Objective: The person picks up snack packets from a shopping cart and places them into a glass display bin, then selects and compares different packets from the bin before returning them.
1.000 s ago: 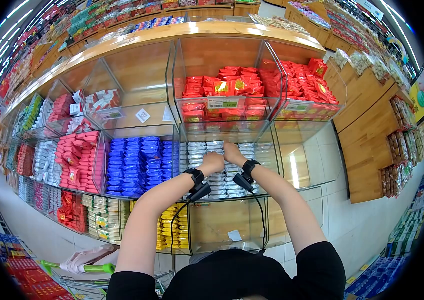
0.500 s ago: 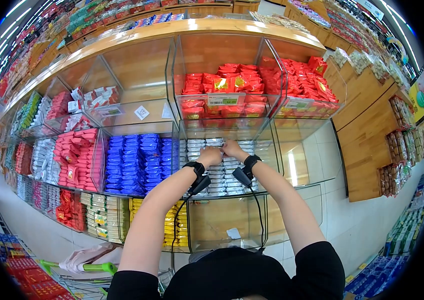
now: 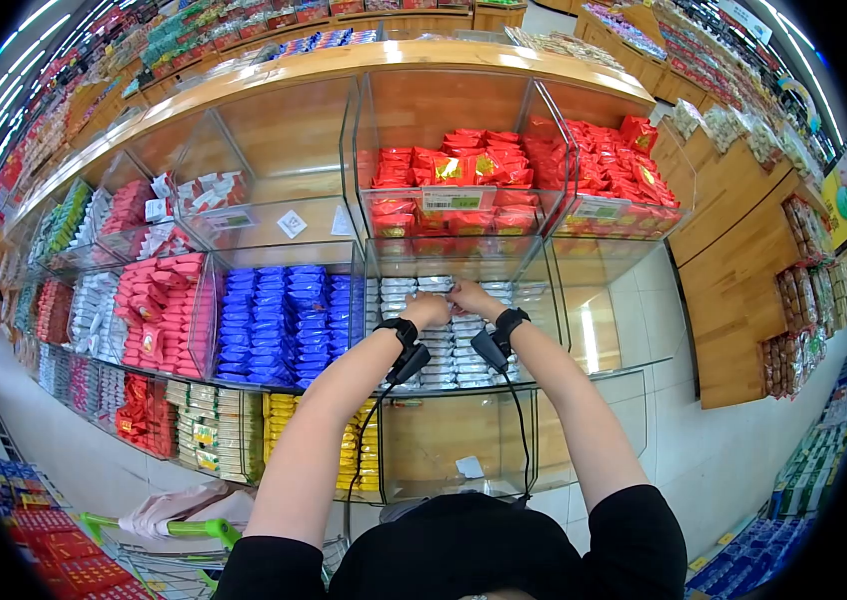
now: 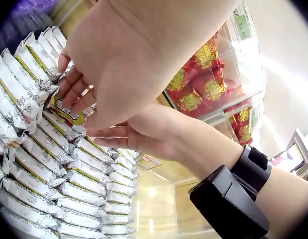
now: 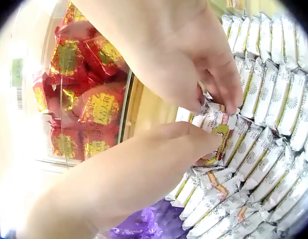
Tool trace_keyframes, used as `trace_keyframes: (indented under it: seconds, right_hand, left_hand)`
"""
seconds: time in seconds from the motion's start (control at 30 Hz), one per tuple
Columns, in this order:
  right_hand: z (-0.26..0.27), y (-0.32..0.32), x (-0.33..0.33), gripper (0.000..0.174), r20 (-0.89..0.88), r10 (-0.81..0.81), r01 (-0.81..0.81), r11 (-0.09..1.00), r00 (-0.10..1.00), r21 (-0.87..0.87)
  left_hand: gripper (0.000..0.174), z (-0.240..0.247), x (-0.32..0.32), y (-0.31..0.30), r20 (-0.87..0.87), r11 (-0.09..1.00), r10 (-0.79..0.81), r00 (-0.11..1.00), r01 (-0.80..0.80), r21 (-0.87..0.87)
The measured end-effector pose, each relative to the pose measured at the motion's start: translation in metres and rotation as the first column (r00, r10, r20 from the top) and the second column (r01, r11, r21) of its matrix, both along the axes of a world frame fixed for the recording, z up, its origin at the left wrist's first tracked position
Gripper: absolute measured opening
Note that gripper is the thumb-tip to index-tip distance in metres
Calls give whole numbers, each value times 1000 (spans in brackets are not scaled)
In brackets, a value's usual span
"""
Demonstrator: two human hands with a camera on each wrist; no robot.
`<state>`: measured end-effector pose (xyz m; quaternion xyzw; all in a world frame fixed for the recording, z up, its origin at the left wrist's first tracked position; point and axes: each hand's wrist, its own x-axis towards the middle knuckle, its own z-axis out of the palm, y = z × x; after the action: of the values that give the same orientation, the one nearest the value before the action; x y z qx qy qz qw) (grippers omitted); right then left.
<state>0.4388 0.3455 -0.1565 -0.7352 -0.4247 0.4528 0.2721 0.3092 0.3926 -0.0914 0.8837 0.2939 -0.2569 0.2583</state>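
Although the wooden display stand [image 3: 274,75] and its clear bins sit much as they did a second back, both forearms have slid a little deeper into the middle bin [image 3: 551,310], between the blue packets [image 3: 284,320] on one side and an empty compartment on the other, below the red packets [image 3: 454,170]. Left hand [image 3: 431,310] and right hand [image 3: 476,298] have also drawn closer and now meet over the far rows of silver packets [image 3: 444,365]. Wrist views show why: the left hand's fingers [image 4: 74,87] are curled over a small bunch of packets [image 4: 69,112], silver with a yellow-and-red print, raised just off the stacked rows. The right hand's fingertips [image 5: 228,94] pinch the crimped top of the same bunch from the other side. My reading: the reach is over and the work now sits at the grasp itself, with the bunch shared between both hands and still inside the bin.
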Motion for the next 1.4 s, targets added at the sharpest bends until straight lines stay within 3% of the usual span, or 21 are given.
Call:
trace_keyframes:
  seconds: [0.03, 0.13, 0.2, 0.3, 0.33, 0.37, 0.4, 0.43, 0.47, 0.5, 0.53, 0.57, 0.63, 0.7, 0.77, 0.9, 1.0, 1.07, 1.17, 1.4]
  right_hand:
    - [1, -1, 2, 19, -153, -72, 66, 997, 986, -49]
    - [9, -2, 3, 16, -141, -57, 48, 997, 988, -64]
    - [23, 0, 6, 16, -139, -79, 76, 997, 987, -25]
    - [63, -1, 6, 19, -135, -115, 121, 992, 984, 42]
    - [84, -4, 4, 21, -133, -85, 96, 992, 987, 79]
    - [99, -6, 2, 22, -129, -55, 70, 991, 990, 117]
    - [100, -6, 3, 20, -25, -16, 22, 955, 1000, 297]
    - [119, -13, -5, 20, -23, -15, 21, 953, 1000, 304]
    - [138, -23, -11, 19, -100, -26, 63, 919, 995, 389]
    - [162, -33, -21, 18, -177, -27, 108, 877, 984, 469]
    - [178, -42, -31, 17, -154, -21, 101, 838, 988, 537]
    - [189, -49, -37, 17, -149, -13, 93, 835, 989, 542]
    - [206, -65, -49, 16, -138, -2, 103, 679, 990, 727]
    - [235, -95, -64, 16, -85, -23, 80, 640, 996, 764]
    - [256, -128, -80, 16, -47, -47, 66, 577, 998, 814]
    - [271, -189, -99, 15, -34, -10, 34, 563, 999, 826]
    - [266, -231, -109, 15, -64, 1, 50, 609, 998, 791]
    - [257, -256, -117, 15, -201, 27, 132, 666, 979, 734]
    - [240, -284, -127, 15, -317, 33, 199, 716, 948, 670]
    - [169, -332, -148, 14, -491, 16, 287, 796, 871, 533]
  left_hand:
    - [48, 2, 1, 0, 2, 1000, 0, 1000, 0, 4]
    - [38, -2, 4, 1, -43, 999, -22, 999, 24, 31]
    - [37, -29, 7, 11, 64, 998, 63, 996, -60, -35]
    - [34, -13, 11, 19, 203, 998, -55, 978, 57, -5]
    - [32, 2, 10, 19, 318, 998, -53, 946, 44, 37]
    - [32, 17, 8, 17, 322, 998, -55, 945, 42, 47]
    - [30, 41, 3, 11, 481, 989, 135, 866, -90, -116]
    - [28, 57, -2, 6, 590, 937, 332, 736, -184, -297]
    - [28, 67, -5, 3, 594, 938, 330, 734, -185, -293]
    - [27, 75, -9, 2, 674, 930, 366, 642, -218, -296]
    - [27, 87, -15, -3, 744, 919, 393, 540, -252, -303]
    - [27, 98, -22, -9, 749, 919, 392, 534, -256, -299]
    - [23, 139, -42, -33, 825, 910, 415, 383, -191, -368]
    - [20, 164, -61, -54, 842, 917, 397, 365, -201, -346]
    - [18, 177, -80, -75, 855, 910, 414, 313, -112, -400]
    - [17, 194, -124, -124, 839, 894, 440, 320, -68, -443]
    - [22, 186, -153, -158, 821, 882, 431, 373, 16, -471]
    - [23, 179, -169, -182, 759, 838, 443, 477, 81, -540]
    - [23, 157, -188, -206, 692, 763, 500, 520, 114, -636]
    - [24, 109, -217, -256, 612, 731, 570, 549, 2, -683]
